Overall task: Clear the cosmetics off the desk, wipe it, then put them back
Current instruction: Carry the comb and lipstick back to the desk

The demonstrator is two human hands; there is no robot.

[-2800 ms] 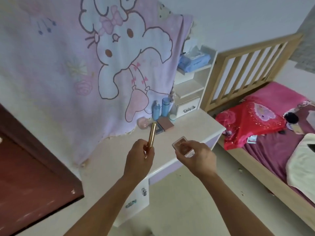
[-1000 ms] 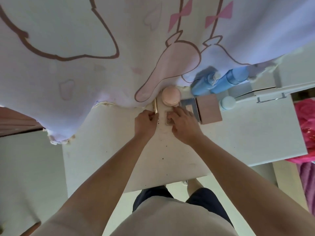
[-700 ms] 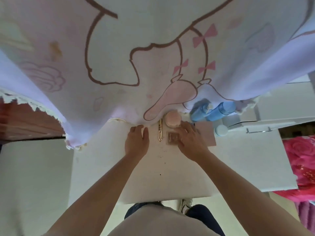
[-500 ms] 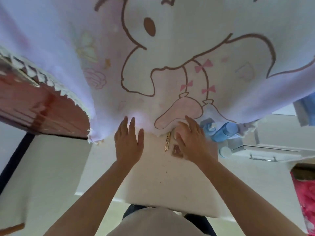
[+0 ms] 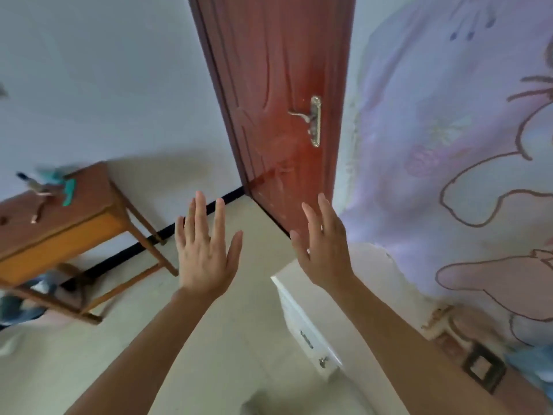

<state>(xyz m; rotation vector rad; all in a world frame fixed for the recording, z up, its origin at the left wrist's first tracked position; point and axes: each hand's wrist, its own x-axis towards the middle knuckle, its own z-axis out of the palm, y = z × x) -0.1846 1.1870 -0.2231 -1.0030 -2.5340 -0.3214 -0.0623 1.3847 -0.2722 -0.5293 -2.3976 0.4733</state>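
While most of the view is taken up by the big lilac cartoon-print blanket (image 5: 449,115) hung on the right and the red-brown wooden door (image 5: 275,85) beside it, the actual job is tucked low at the right, where the white desk with drawers (image 5: 297,314) can be spotted under the blanket's hem. Well apart on the left, a brown wooden side table with an orange drawer front (image 5: 68,211) is seen, with a teal cloth (image 5: 69,191) and a few slim blurred bits on top. The left hand (image 5: 206,253) and right hand (image 5: 326,250) are held up flat, fingers spread, nothing gripped in either.

The cosmetics (image 5: 447,347) are found along the desk's back edge: blurred blue bottles (image 5: 532,363), a dark square compact (image 5: 482,370) and a gold tube (image 5: 438,317), all bunched against the blanket. Judging by that, either clearing hasn't been started or putting-back is nearly done – can't be settled from this. If those side-table bits are cosmetics, a turn left and light pinch grips would be needed next.
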